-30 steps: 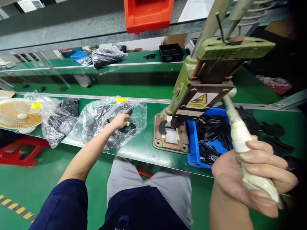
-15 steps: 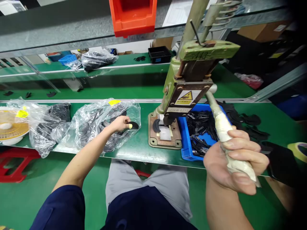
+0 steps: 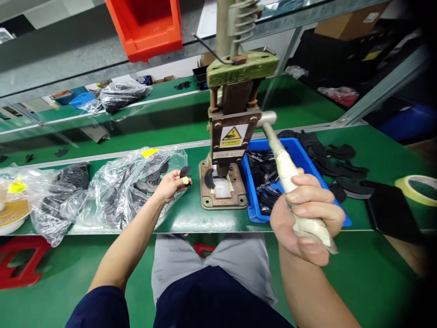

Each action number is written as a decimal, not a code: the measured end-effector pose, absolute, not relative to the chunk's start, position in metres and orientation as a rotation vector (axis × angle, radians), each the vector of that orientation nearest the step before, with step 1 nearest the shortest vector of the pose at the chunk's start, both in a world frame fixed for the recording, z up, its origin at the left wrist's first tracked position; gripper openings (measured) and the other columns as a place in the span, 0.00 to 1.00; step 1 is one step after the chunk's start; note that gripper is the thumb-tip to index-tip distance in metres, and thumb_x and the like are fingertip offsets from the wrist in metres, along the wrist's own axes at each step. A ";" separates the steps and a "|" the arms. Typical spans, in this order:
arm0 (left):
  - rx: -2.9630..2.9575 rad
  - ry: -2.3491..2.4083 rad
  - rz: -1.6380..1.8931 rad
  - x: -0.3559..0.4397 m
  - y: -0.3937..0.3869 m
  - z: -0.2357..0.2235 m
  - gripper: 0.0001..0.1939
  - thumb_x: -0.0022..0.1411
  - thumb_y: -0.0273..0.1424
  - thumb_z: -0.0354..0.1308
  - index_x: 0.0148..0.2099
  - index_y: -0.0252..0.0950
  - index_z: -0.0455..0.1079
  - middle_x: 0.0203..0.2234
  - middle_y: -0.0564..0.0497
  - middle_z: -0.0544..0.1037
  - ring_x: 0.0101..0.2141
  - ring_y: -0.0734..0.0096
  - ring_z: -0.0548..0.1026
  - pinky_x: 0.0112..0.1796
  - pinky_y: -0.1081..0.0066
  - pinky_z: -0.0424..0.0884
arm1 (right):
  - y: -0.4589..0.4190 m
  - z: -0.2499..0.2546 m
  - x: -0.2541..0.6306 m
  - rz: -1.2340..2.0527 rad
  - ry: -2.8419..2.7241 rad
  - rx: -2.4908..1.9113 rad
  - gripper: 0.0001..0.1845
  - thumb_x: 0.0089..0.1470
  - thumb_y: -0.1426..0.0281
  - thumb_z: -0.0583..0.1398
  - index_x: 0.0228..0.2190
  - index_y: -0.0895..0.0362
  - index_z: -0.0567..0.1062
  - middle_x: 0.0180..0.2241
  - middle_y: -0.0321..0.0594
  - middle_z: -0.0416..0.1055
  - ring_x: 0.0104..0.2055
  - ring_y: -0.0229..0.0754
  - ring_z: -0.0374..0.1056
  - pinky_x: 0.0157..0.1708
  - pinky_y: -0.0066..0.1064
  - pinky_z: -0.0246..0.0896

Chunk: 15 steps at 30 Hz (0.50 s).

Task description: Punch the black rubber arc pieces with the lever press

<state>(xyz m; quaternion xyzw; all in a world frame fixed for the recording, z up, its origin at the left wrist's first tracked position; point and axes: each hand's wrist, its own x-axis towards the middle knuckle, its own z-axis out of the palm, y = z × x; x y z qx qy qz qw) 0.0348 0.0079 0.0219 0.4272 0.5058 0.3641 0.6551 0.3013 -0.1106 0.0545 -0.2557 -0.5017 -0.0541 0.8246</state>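
My left hand [image 3: 171, 184] pinches a small black curved part [image 3: 185, 171] just outside the mouth of a clear plastic bag [image 3: 129, 184] full of similar black parts. A yellow finger cot shows on one fingertip. My right hand [image 3: 305, 217] is wrapped round the white-taped lever handle [image 3: 290, 175] of a green hand press [image 3: 235, 114]. Another black part [image 3: 209, 177] lies on the press's base plate [image 3: 223, 198], beside a white pad under the ram.
A blue tray [image 3: 300, 157] of black offcuts sits right of the press. Loose black parts [image 3: 334, 161], a black slab [image 3: 389, 209] and a tape roll [image 3: 414, 187] lie further right. A second bag [image 3: 58, 193] lies left. An orange bin [image 3: 146, 27] hangs above.
My left hand has drawn a black part out of the bag and moved it right, toward the press. The view has swung right; my right hand keeps hold of the lever.
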 end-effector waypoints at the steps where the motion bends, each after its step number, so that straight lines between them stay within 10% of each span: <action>1: 0.990 1.165 0.818 0.042 0.008 0.022 0.23 0.40 0.31 0.76 0.36 0.33 0.67 0.28 0.51 0.80 0.29 0.72 0.79 0.31 0.75 0.75 | -0.111 0.054 0.302 -0.116 -1.074 -0.545 0.14 0.43 0.54 0.58 0.25 0.51 0.67 0.24 0.35 0.62 0.38 0.49 0.69 0.53 0.57 0.63; 15: 1.144 1.237 0.651 0.127 0.018 0.032 0.13 0.47 0.17 0.70 0.30 0.30 0.68 0.22 0.55 0.72 0.20 0.79 0.72 0.21 0.78 0.73 | -0.122 0.047 0.309 -0.008 -1.173 -0.592 0.15 0.48 0.53 0.59 0.32 0.50 0.70 0.31 0.35 0.67 0.45 0.50 0.69 0.58 0.60 0.60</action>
